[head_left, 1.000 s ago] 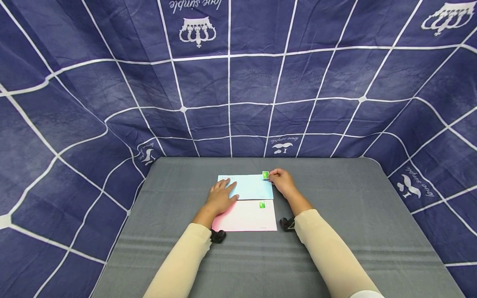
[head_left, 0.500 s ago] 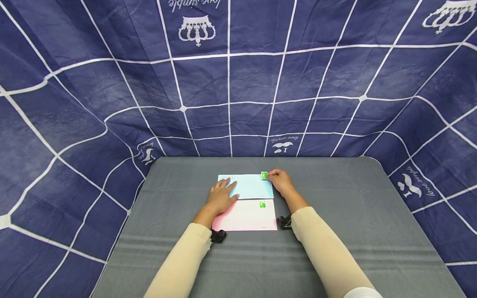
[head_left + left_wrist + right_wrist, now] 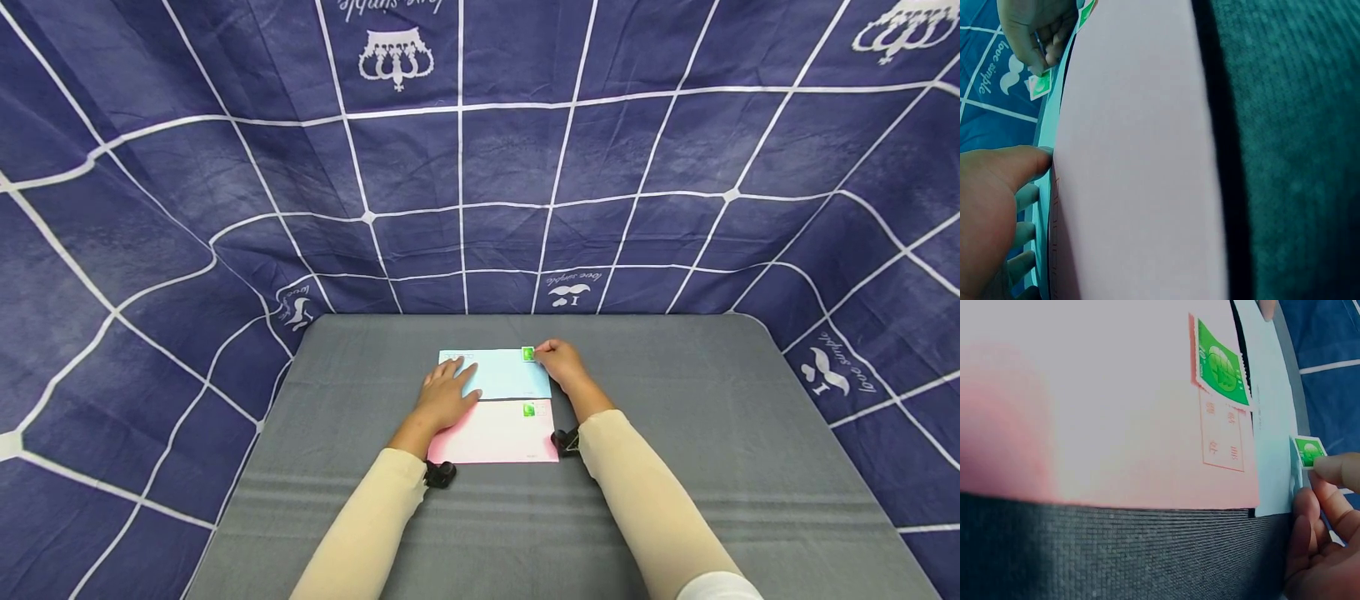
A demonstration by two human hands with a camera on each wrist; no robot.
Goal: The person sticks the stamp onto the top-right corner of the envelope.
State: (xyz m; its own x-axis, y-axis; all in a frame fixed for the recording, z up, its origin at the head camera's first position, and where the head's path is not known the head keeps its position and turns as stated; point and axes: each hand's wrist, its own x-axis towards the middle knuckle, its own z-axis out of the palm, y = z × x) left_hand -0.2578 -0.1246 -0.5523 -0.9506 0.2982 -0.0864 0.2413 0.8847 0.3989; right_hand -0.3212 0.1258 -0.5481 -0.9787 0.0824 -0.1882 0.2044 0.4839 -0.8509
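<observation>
Change: stamp [image 3: 528, 353] shifted leftward, now over blue envelope's [image 3: 506, 377] upper right corner, contact unclear | Right hand [image 3: 561, 364]: fingertips pinching stamp | Left hand [image 3: 444, 398]: fingers spread, resting on blue envelope | Meaning: apparently better aligned for sticking

a light-blue rectangular paper envelope [image 3: 506, 383] lies behind a pink rectangular paper envelope [image 3: 495, 440], whose right rear bears a green rectangular paper stamp [image 3: 528, 410].

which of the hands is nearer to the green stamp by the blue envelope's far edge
Right: the right hand pinches the green stamp, while the left hand lies on the left part of the blue envelope, apart from it.
</observation>
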